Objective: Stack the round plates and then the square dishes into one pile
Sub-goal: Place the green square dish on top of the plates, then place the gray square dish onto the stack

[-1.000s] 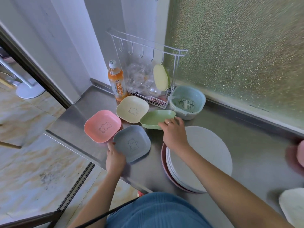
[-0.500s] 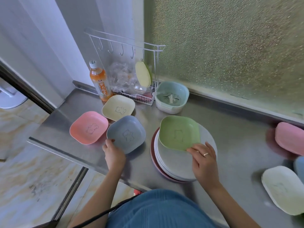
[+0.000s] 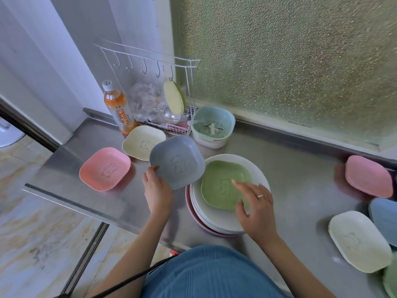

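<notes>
A pile of round plates (image 3: 217,220) sits on the steel counter in front of me, with a green square dish (image 3: 223,183) lying on top. My right hand (image 3: 255,207) hovers over that dish's near edge, fingers spread and loose, blurred. My left hand (image 3: 158,190) grips the near rim of a blue-grey square dish (image 3: 177,161), lifted and tilted just left of the pile. A pink square dish (image 3: 105,168) and a cream square dish (image 3: 142,143) lie further left. At the right are another pink dish (image 3: 368,176), a blue one (image 3: 384,214) and a cream one (image 3: 359,240).
A white wire rack (image 3: 150,67) with hooks stands at the back, holding a yellow-green dish (image 3: 173,97) and plastic bags. An orange drink bottle (image 3: 117,107) and a teal strainer bowl (image 3: 211,125) stand beside it. The counter's front edge (image 3: 71,203) drops to a tiled floor.
My left hand has lifted the blue-grey dish off the counter and carried it right toward the pile. My right hand has let go of the green dish, which now lies on the plates.
</notes>
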Available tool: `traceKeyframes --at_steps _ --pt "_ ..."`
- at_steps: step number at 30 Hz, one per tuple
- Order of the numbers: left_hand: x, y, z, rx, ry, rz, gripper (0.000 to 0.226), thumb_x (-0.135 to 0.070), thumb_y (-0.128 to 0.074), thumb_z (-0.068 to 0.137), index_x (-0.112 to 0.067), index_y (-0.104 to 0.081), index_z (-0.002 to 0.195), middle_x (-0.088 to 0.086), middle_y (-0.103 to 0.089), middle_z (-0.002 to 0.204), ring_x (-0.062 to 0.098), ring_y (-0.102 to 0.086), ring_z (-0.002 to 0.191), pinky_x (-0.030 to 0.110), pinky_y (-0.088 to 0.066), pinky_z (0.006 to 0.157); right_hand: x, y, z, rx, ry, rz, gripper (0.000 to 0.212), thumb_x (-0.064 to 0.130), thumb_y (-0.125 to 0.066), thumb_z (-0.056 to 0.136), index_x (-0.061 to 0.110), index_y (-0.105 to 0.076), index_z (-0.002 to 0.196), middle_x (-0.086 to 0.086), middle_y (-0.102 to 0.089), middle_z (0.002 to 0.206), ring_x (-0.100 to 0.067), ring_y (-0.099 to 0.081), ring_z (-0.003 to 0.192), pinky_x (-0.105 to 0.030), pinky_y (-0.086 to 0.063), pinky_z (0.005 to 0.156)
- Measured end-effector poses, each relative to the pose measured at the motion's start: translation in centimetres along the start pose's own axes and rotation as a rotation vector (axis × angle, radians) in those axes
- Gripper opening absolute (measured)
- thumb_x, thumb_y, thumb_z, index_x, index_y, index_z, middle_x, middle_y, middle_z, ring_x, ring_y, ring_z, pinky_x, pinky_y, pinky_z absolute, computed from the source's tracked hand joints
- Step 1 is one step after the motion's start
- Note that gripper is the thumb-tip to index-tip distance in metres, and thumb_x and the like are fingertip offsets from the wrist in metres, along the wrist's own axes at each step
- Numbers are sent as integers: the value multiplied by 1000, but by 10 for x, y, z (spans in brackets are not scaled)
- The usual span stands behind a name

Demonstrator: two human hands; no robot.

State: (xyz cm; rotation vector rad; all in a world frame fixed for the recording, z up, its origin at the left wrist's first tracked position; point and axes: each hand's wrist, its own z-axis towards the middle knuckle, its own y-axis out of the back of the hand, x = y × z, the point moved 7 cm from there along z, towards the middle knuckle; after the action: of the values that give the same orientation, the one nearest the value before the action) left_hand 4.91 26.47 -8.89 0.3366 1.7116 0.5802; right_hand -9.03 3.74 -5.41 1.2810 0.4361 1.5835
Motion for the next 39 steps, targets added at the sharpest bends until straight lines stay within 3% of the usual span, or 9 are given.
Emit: traceKeyframes --at_steps 4,8,10,12,14,17,24,32,39 --pt "-41 -9 -10 60 -174 19 39 -4 -34 92 -15 -44 127 9 -45 136 36 -56 103 34 -38 75 14 -4 32 44 -186 336 48 35 -45 89 27 -40 136 12 -54 121 -3 -59 81 -11 -43 78" --pt "-62 -22 -25 193 -319 58 39 -9 -35 93 -22 -41 130 6 -53 131 35 -62 92 34 -43 68 -5 -10 43 -29 -509 508 40 30 -38 98 26 -32 138 10 -50 67 -3 -47 53 -17 -37 54" --pt "-61 -31 -32 269 -341 65 37 -14 -35 95 -24 -38 131 6 -58 121 31 -64 86 35 -48 68 -15 -10 45 -27 -534 430 38 26 -37 99 20 -34 136 4 -45 58 -7 -42 47 -16 -34 47" --pt "-59 -36 -37 322 -323 11 35 -19 -36 96 -26 -39 130 3 -64 98 23 -62 73 37 -50 64 -28 -11 43 -8 -543 309 34 19 -38 98 16 -40 132 -1 -52 62 -12 -49 52 -13 -34 48" --pt "-56 -38 -35 334 -291 -43 31 -21 -35 96 -25 -45 125 2 -65 78 20 -61 65 39 -52 61 -41 -9 38 -29 -562 245 29 13 -39 97 14 -48 125 -10 -64 84 -26 -60 72 -21 -40 62" --pt "-45 -45 -24 351 -211 -6 30 -20 -38 95 -19 -58 116 2 -68 85 21 -65 68 41 -57 66 -61 3 30 -121 -661 250 29 10 -41 97 7 -53 123 -16 -64 112 -33 -58 100 -26 -36 76" --pt "-46 -76 -48 649 -267 109 38 -10 -49 90 -25 -60 123 -2 -61 91 25 -68 68 40 -59 71 -89 11 24 -75 -721 244 34 13 -38 98 9 -51 130 -11 -56 131 -29 -51 119 -28 -36 95" --pt "-47 -81 -45 637 -255 109 46 -3 -47 86 -26 -59 124 -5 -61 83 27 -66 62 38 -59 69 -81 -4 33 18 -574 68 37 15 -37 98 23 -52 131 -12 -61 115 -27 -58 101 -28 -40 77" --pt "-42 -82 -42 622 -197 78 34 -23 -42 95 -19 -59 124 1 -62 83 26 -66 64 40 -59 68 -82 -16 32 102 -624 -94 39 17 -37 97 25 -49 133 -11 -49 108 -28 -55 71 -30 -41 62"
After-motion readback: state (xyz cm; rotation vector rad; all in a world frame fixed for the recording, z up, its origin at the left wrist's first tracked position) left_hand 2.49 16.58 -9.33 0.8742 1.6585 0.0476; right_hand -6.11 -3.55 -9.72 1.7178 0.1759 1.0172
